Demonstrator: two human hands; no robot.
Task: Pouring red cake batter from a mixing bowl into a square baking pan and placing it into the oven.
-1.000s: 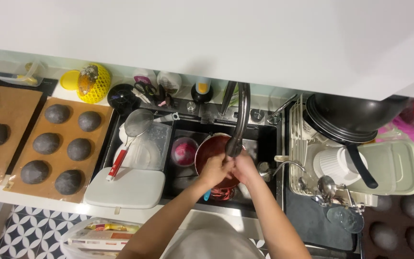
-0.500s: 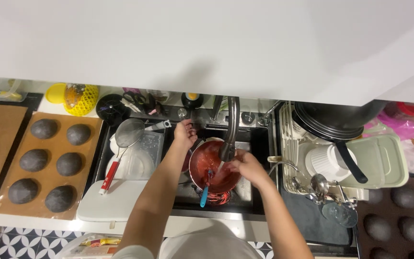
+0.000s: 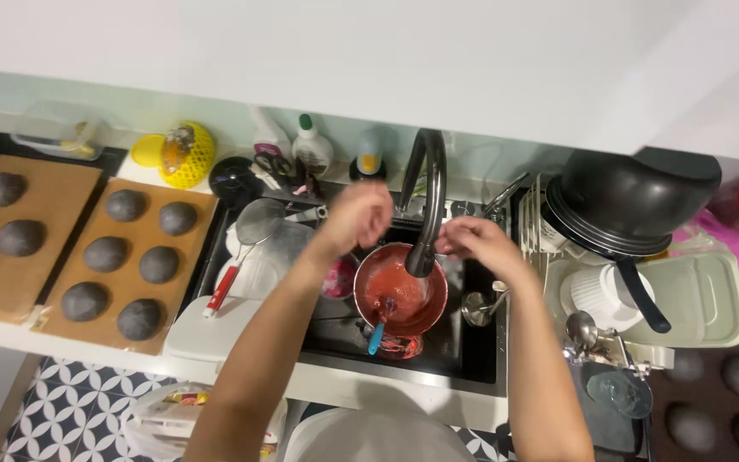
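Change: both hands are lifted off the red bowl (image 3: 401,298), now at faucet (image 3: 428,201) height.
Left hand (image 3: 357,214): loosely curled, empty, near the tap base.
Right hand (image 3: 477,243): fingers pinched, nothing visibly held, beside the spout.
Bowl: in sink (image 3: 472,359) under spout, blue-handled utensil (image 3: 377,335) inside.
Versus 0.5 s ago: right hand has left the rim.

The faucet (image 3: 427,205) hides part of the red bowl (image 3: 400,291).

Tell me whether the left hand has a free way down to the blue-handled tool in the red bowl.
Probably yes. The left hand hangs above the sink, up and left of the red bowl; the blue-handled tool sticks out uncovered at the bowl's near rim. The faucet stands right of that path.
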